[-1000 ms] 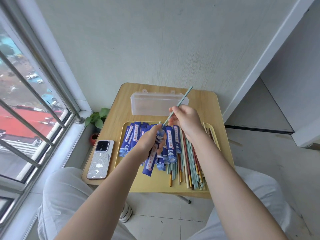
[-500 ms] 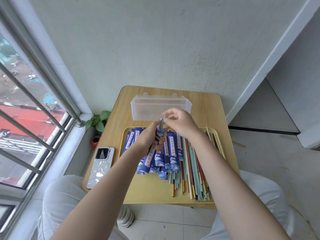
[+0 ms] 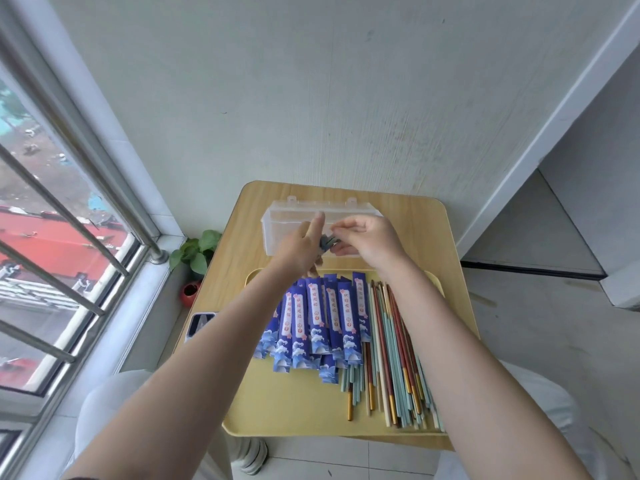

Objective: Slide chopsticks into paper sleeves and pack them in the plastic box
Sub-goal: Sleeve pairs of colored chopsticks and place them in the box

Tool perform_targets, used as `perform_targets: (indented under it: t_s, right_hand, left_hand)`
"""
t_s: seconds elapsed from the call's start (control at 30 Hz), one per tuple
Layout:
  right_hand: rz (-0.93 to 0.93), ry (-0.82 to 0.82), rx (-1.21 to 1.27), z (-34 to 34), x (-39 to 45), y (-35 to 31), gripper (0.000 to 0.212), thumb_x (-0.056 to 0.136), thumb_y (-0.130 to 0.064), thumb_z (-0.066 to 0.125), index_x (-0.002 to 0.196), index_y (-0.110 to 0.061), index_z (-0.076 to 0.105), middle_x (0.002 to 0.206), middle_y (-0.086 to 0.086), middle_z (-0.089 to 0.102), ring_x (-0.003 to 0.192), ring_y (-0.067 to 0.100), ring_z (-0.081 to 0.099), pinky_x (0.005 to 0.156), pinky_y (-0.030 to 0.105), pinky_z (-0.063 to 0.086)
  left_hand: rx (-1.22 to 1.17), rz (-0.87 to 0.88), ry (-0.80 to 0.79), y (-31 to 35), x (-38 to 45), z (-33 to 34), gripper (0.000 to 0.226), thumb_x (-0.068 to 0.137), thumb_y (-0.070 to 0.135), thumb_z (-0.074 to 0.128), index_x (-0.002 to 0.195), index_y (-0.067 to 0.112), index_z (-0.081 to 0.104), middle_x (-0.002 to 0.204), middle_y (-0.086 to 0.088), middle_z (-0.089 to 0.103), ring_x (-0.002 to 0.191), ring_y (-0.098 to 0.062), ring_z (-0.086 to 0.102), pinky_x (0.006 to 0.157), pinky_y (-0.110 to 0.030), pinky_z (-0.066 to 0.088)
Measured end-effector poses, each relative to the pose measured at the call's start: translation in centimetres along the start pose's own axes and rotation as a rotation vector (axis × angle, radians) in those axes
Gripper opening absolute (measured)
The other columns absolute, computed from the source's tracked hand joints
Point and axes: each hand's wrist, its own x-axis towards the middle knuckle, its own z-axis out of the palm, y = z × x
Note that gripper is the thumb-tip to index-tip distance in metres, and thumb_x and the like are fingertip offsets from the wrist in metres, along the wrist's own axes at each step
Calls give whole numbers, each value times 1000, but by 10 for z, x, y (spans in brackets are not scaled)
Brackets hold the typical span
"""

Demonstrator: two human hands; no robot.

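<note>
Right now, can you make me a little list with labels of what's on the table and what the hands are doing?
table: small wooden table against the wall
box: clear plastic box at the far side, seems to be open
tray: yellow tray at the near side
sleeves: blue paper sleeves piled on the tray
chopsticks: loose coloured chopsticks to the right of the sleeves
left hand: left hand holds a sleeved item in front of the box
right hand: right hand pinches the same item
phone: phone at the table's left edge
</note>
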Motion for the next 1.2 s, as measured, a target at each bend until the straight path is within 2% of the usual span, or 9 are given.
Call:
perform_targets:
  t_s: [0.07,0.17,0.27,0.37,0.57,0.8,0.97,1.07,1.2]
  right_hand:
    - [-22,124,14,-13,11,-2,8,92,-4,68,99,-4,71,89,16,75,68,23,74,68,31,62]
    - [-57,348,105,-34,29,-3,10,93,-2,66,93,-11,70,85,14,74,69,24,73,67,31,62]
    - [-58,554,215,-49,45,0,17,94,-1,63,86,-15,68,78,11,73,65,21,73,68,31,62]
    - [-34,630,207,-52,57,10,21,94,-3,63,81,-19,67,74,8,73,65,22,73,73,36,62]
    - [37,508,20,-13,58,36,23,95,-6,64,79,-22,65,76,6,73,67,22,74,73,40,63]
    - [178,388,-78,21,66,56,9,96,-8,63,90,-10,70,79,7,74,65,19,74,76,39,62]
    - [67,134,-522,28,75,34,21,95,-8,58,88,-6,77,92,-1,71,83,12,61,74,23,47]
    - [52,133,-679,20,74,32,44,91,0,51,49,-12,54,70,2,64,70,17,62,57,20,41]
    - [7,131,-794,12,61,32,46,85,2,45,49,-20,29,51,-4,31,48,14,32,52,23,29]
  left_hand:
    - [239,75,214,-2,18,-6,35,106,30,38,127,8,54,118,-13,59,101,-33,62,79,-37,48]
    - [288,52,426,-12,39,-17,34,102,18,41,130,12,60,132,-7,50,116,-27,51,82,-34,44]
    - [499,62,393,-29,53,-18,32,102,20,45,125,14,67,131,-8,54,122,-29,43,93,-38,39]
    - [432,44,297,-43,56,-13,27,102,19,49,110,13,74,115,-9,65,117,-30,48,82,-31,39]
    - [436,31,232,-61,41,-4,24,102,23,55,111,13,75,106,-6,69,109,-24,52,77,-33,45]
    - [427,71,252,-64,38,-1,24,101,17,53,105,16,77,102,-3,70,106,-23,51,75,-29,43]
    - [445,58,235,-65,35,-3,24,100,22,53,108,18,76,103,-1,69,110,-21,53,72,-30,45]
    - [492,51,228,-64,32,-2,26,97,20,51,107,20,75,103,0,69,108,-21,54,70,-31,45]
    - [554,61,247,-57,25,2,28,98,25,50,112,19,74,108,0,69,110,-22,53,86,-33,43]
